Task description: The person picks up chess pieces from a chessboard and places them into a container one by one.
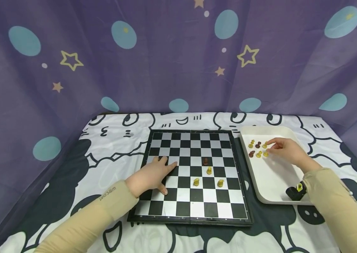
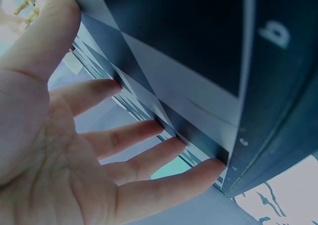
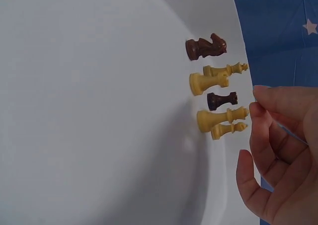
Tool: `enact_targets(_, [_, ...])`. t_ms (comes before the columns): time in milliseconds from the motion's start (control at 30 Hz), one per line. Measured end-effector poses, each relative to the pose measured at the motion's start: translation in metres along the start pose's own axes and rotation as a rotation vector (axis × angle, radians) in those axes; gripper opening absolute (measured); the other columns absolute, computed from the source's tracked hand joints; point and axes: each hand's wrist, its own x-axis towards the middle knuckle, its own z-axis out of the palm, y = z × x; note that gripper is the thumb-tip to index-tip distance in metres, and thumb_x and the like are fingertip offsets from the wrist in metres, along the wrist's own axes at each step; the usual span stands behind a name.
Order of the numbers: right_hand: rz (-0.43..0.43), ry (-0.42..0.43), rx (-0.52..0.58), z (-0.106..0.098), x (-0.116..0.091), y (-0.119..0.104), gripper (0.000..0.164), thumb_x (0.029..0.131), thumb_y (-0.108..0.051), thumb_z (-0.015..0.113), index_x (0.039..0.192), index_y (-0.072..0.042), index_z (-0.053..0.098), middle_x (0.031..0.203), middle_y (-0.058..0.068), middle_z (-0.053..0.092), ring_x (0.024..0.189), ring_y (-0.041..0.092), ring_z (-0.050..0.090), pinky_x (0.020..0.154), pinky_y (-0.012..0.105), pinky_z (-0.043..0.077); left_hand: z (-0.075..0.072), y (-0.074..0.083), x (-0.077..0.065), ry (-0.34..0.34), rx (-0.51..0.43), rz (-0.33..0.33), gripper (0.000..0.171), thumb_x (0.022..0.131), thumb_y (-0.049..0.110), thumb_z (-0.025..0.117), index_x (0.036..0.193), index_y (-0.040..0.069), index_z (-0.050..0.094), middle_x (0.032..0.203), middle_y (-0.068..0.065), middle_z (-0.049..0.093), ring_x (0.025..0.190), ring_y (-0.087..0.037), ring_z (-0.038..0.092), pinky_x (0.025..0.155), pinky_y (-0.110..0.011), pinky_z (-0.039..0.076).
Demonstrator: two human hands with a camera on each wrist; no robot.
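Note:
On the left part of the chequered chessboard (image 1: 183,194), my left hand (image 1: 151,176) rests with its fingers spread. In the left wrist view, its fingertips touch the board near its lettered border. My right hand (image 1: 287,151) reaches over the white tray (image 1: 276,182), thumb and index finger close together at the tops of the chess pieces, nothing between them. Standing there are a brown knight (image 3: 206,47), a yellow rook (image 3: 207,83), a brown rook (image 3: 222,101), a yellow bishop (image 3: 228,130) and two tall yellow pieces, the nearer one (image 3: 218,118) closest to the fingertips.
A brown piece (image 1: 205,161) and three yellow pieces, one a knight (image 1: 220,183), stand on the board's right half. The tray sits close along the board's right edge. A cartoon-print cloth (image 1: 115,132) covers the table, and a purple curtain (image 1: 153,73) hangs behind it.

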Motion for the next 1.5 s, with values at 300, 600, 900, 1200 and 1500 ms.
enact_targets(300, [-0.030,0.012,0.022,-0.006,0.001,-0.014,0.027,0.089,-0.013,0.063,0.110,0.005,0.062,0.082,0.006,0.065,0.067,-0.001,0.049,0.061,0.020,0.040,-0.001,0.000,0.000,-0.003,0.000,0.000,0.099,0.061,0.038,0.084,0.146,0.012,0.038,0.140,-0.024,0.039,0.124,-0.043,0.039,0.094,-0.048,0.046])
enact_targets(600, [-0.072,0.010,0.059,-0.006,-0.003,-0.034,0.027,0.090,-0.013,0.063,0.111,0.004,0.063,0.086,0.013,0.067,0.068,-0.001,0.053,0.062,0.020,0.044,-0.001,0.001,-0.002,-0.005,-0.007,0.001,0.098,0.061,0.037,0.084,0.145,0.012,0.039,0.140,-0.024,0.040,0.124,-0.043,0.039,0.094,-0.048,0.047])
enact_targets(900, [-0.168,-0.014,0.128,0.004,-0.005,-0.059,0.022,0.089,-0.009,0.062,0.107,0.005,0.064,0.081,0.014,0.070,0.066,0.004,0.059,0.059,0.021,0.045,-0.001,0.001,-0.001,-0.014,-0.011,-0.009,0.100,0.061,0.038,0.084,0.146,0.012,0.038,0.141,-0.023,0.039,0.125,-0.043,0.038,0.094,-0.048,0.047])
enact_targets(1200, [-0.193,-0.055,0.117,0.015,-0.005,-0.080,0.019,0.088,-0.008,0.063,0.104,0.002,0.066,0.079,0.013,0.068,0.067,0.011,0.060,0.061,0.024,0.047,-0.002,0.001,-0.001,-0.013,-0.008,-0.010,0.097,0.062,0.036,0.084,0.145,0.011,0.039,0.140,-0.023,0.040,0.124,-0.043,0.039,0.093,-0.048,0.047])
enact_targets(1500, [-0.222,-0.138,0.069,0.027,-0.008,-0.100,0.024,0.088,-0.016,0.065,0.107,-0.001,0.066,0.084,0.003,0.067,0.072,0.013,0.057,0.063,0.028,0.047,-0.003,0.002,-0.001,-0.012,-0.013,-0.012,0.097,0.062,0.036,0.084,0.145,0.012,0.040,0.140,-0.023,0.039,0.125,-0.043,0.039,0.092,-0.047,0.048])
